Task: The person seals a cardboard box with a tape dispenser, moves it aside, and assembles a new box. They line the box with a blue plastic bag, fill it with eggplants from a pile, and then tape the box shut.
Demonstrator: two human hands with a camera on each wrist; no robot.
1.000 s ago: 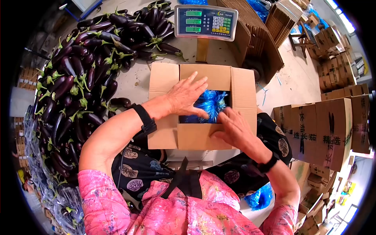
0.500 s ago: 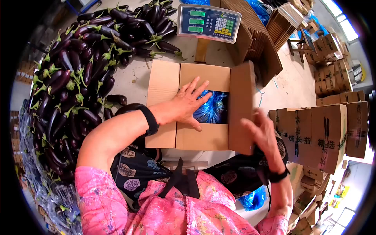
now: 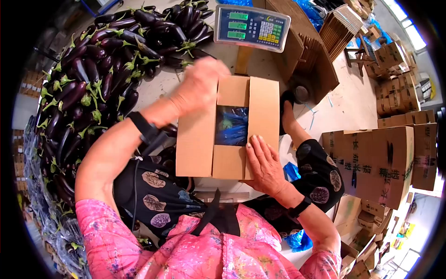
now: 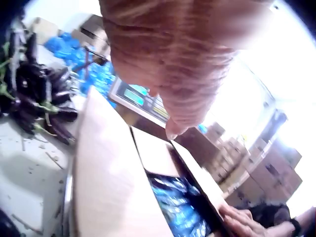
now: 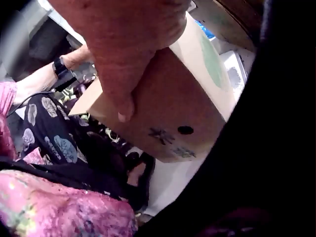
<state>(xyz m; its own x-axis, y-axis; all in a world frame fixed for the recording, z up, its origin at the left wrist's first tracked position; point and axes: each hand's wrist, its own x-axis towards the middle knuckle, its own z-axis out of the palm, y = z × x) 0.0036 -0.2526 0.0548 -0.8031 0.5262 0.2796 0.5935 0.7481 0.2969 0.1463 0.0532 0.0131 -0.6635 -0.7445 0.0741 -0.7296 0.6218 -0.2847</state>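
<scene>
A cardboard box point(image 3: 230, 160) stands in front of the person, a gathered blue plastic bag point(image 3: 234, 128) showing through its top opening. The right flap point(image 3: 264, 100) lies folded inward over the opening. On this flap's near corner the right hand point(image 3: 265, 167) presses with extended fingers; its thumb point(image 5: 126, 108) lies against the box's side. Motion blurs the left hand point(image 3: 202, 83), which is at the far corner of the left flap point(image 3: 195, 144). In the left wrist view this hand point(image 4: 173, 64) hangs above the flaps, most of its fingers hidden.
A large heap of eggplants point(image 3: 93, 93) spreads along the left. Behind the box stands a scale display point(image 3: 252, 28). Flattened cardboard point(image 3: 306, 51) leans at the back right, and printed boxes point(image 3: 371, 162) stand at the right. Blue plastic point(image 3: 299, 241) lies near the person's leg.
The right hand has raised the right flap and folded it inward over the opening. The left hand has left the opening and moved up and left to the left flap's far corner.
</scene>
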